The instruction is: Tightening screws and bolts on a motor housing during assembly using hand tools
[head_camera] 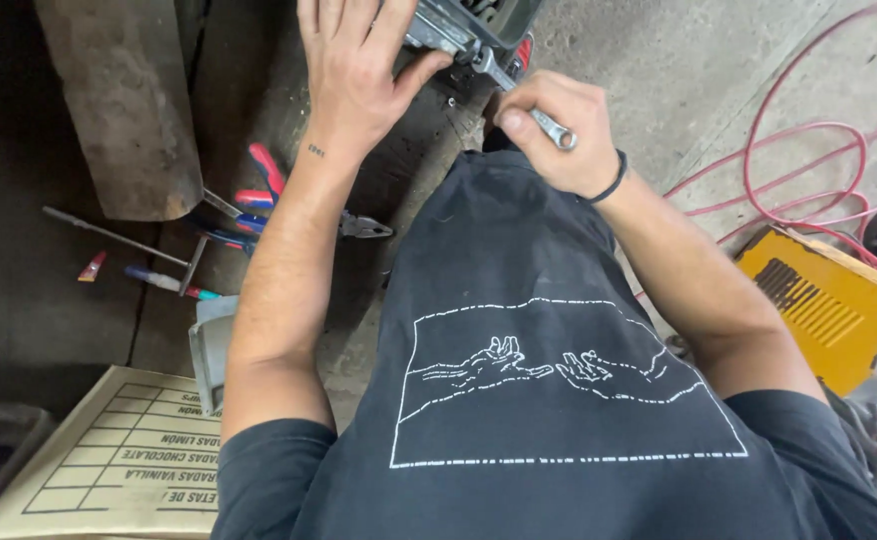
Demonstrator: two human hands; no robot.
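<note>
- The right hand (554,135) is shut tight in a grip around a shiny metal wrench (519,92).
- The ring end of the wrench sticks out over the knuckles. Its other end reaches up to the gray metal machine part (459,22) at the top of the view.
- The left hand (354,65) lies flat on that machine part. Its fingers are spread and its thumb points toward the wrench. Its grip is open, pressing down but not wrapped around anything.
- The two hands are near each other, with the wrench between them.
- The person wears a black shirt (549,400) with a white line drawing on it, and a black band (611,182) on the right wrist.
- On the floor beside the left arm lie pliers (364,227) with red and blue handles.
- Further left lies a thin metal T-shaped tool (124,240), and next to it a small screwdriver (164,282).
- A big rusty metal piece (124,100) stands at the top left.
- A cardboard box (109,465) sits at the bottom left.
- On the right is a yellow metal box (819,300) with slots in it.
- A red cable (809,140) curls over the concrete floor (679,70).
</note>
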